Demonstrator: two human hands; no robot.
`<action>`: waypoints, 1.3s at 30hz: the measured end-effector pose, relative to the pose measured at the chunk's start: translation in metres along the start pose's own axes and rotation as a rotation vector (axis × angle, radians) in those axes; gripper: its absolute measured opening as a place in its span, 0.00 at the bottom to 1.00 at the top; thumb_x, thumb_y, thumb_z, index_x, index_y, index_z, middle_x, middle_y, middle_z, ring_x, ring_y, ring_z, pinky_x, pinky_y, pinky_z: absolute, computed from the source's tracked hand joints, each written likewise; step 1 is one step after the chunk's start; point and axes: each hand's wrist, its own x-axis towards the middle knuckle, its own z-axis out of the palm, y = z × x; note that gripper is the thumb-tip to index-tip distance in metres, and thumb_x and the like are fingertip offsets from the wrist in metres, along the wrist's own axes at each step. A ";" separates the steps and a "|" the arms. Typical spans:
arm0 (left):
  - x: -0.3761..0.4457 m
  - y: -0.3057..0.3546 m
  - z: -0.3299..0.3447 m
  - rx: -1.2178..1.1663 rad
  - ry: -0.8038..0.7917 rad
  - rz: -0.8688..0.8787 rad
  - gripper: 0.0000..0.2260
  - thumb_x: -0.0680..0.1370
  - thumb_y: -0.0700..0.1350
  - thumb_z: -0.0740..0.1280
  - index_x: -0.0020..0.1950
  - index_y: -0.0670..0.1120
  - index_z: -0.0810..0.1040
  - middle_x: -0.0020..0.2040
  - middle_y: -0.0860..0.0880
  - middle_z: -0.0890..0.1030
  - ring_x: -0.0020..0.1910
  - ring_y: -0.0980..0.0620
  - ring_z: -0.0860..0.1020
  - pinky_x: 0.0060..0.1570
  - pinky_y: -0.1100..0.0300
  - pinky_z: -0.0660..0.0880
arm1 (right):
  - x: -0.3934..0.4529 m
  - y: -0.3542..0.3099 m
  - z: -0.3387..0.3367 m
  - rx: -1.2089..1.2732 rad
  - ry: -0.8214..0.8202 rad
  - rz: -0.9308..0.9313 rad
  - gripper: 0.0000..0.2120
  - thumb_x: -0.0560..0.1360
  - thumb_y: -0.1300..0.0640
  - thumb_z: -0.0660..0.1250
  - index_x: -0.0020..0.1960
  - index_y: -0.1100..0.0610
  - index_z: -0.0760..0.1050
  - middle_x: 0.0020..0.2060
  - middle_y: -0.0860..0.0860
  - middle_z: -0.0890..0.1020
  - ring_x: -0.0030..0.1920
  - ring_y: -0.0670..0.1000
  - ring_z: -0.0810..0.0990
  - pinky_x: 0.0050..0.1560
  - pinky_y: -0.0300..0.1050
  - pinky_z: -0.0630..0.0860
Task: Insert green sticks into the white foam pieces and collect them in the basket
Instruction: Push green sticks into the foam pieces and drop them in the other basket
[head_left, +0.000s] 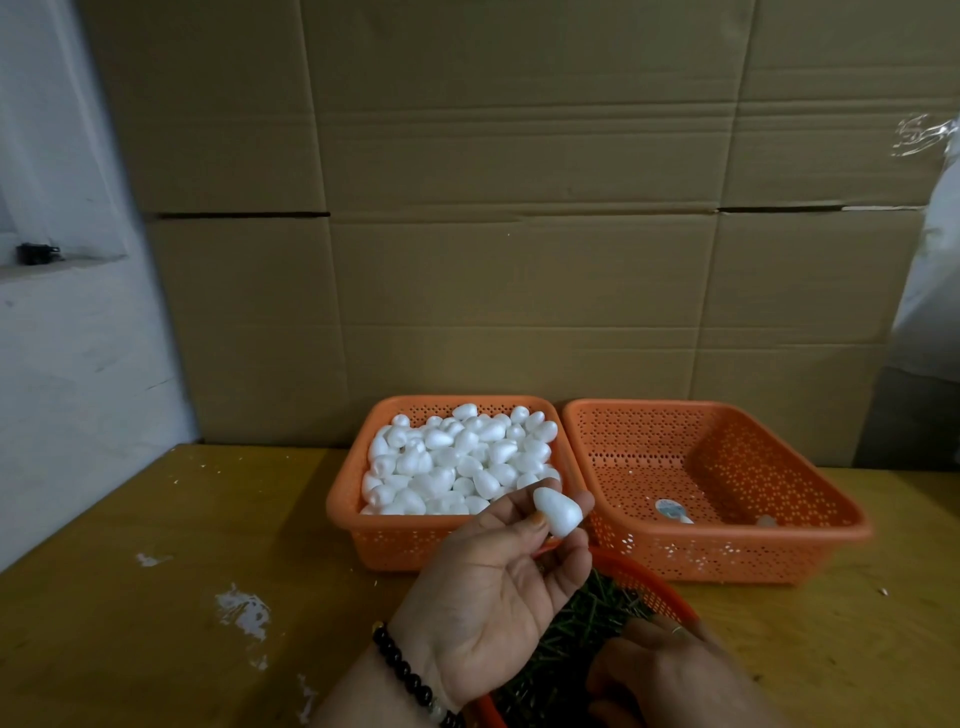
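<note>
My left hand (498, 587) is raised palm up and pinches one white egg-shaped foam piece (558, 512) between thumb and fingertips, in front of the left orange basket (363, 525), which is full of white foam pieces (457, 457). My right hand (670, 670) reaches down into a round orange basket (649, 582) of green sticks (587, 613) at the bottom edge; its fingertips are hidden among the sticks. To the right stands a second orange basket (727, 545), holding only a small sticker and a small bit.
The baskets stand on a yellow wooden table (208, 545) with white chipped patches. A wall of brown cardboard boxes (519, 234) rises directly behind the baskets. A white wall is at the left, and a plastic sheet hangs at the far right.
</note>
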 end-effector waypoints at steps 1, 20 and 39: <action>0.000 0.000 0.000 0.002 0.001 0.001 0.12 0.73 0.33 0.64 0.52 0.40 0.84 0.58 0.37 0.81 0.40 0.47 0.82 0.39 0.56 0.80 | 0.001 -0.001 -0.001 -0.011 0.017 -0.020 0.15 0.74 0.39 0.62 0.58 0.42 0.74 0.52 0.39 0.75 0.59 0.40 0.70 0.66 0.42 0.61; 0.003 0.001 -0.003 -0.093 0.044 -0.032 0.17 0.72 0.33 0.64 0.61 0.35 0.76 0.56 0.33 0.80 0.40 0.45 0.83 0.38 0.54 0.82 | 0.000 -0.001 0.000 -0.016 -0.004 -0.002 0.17 0.75 0.39 0.58 0.62 0.42 0.70 0.56 0.38 0.73 0.62 0.39 0.67 0.68 0.40 0.58; 0.005 -0.002 -0.004 -0.138 0.151 -0.105 0.19 0.73 0.41 0.68 0.62 0.35 0.76 0.48 0.37 0.83 0.35 0.49 0.81 0.32 0.57 0.80 | -0.017 0.001 -0.032 0.498 0.474 0.092 0.09 0.60 0.48 0.78 0.32 0.41 0.78 0.28 0.39 0.81 0.32 0.38 0.80 0.46 0.20 0.67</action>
